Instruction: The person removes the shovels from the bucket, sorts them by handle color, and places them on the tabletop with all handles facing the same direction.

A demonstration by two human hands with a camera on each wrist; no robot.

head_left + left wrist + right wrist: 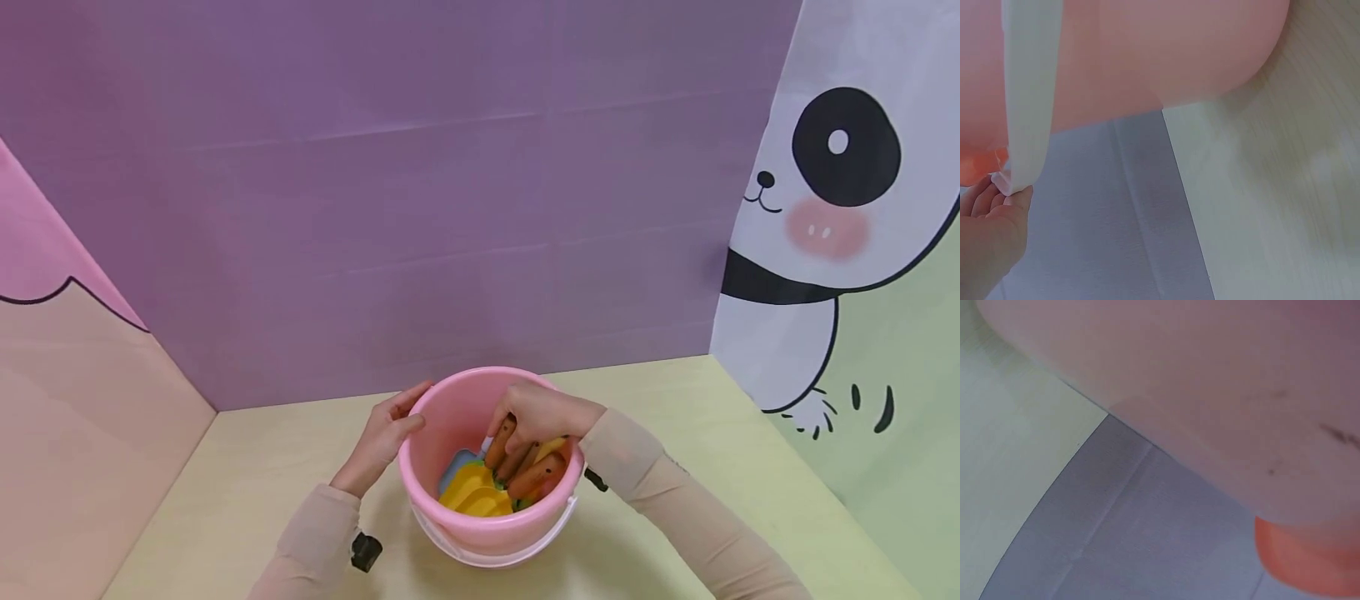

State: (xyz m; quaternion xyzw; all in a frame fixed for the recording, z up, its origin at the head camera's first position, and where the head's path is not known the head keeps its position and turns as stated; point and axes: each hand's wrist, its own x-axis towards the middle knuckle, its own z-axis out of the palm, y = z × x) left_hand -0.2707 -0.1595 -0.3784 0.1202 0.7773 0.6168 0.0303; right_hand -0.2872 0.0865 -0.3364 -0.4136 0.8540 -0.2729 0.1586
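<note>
The pink plastic bucket [480, 523], probably light, smooth and slightly flexible, stands on the table [712, 442], the left hand [386, 429] pinching its rim. Inside, the right hand [538, 412] bends its fingers at brown handles [537, 477], likely stiff, best held mid-length; I cannot tell whether it grips.

Bucket [491, 524], lower centre of frame: smooth pink plastic, soft sheen on the rim; white plastic handle [1032, 94], smooth yellow plastic pieces [476, 493] inside. Pale surface [300, 442] below, matt, fine wood-like grain. Purple backdrop [375, 208] up top, matt creased sheet; sleeves [697, 500] thin, wrinkled cloth.
</note>
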